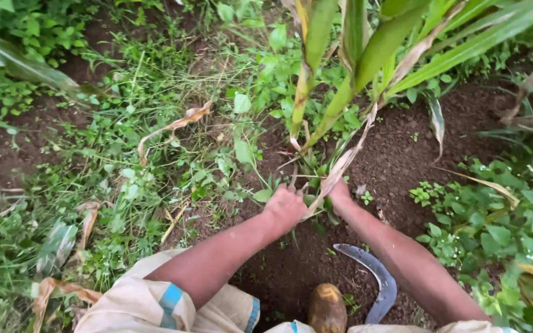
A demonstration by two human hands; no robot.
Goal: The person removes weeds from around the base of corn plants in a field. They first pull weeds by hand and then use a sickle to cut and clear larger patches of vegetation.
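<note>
While both hands work at base of maize stalks (pixel 316 117), centre frame: left hand (pixel 284 208) fisted around weeds (pixel 306 185); right hand (pixel 339 194) half hidden, grip unclear. Sickle (pixel 374 277) lies on soil, lower centre. Best pull low, close to roots, sparing stalks.
</note>
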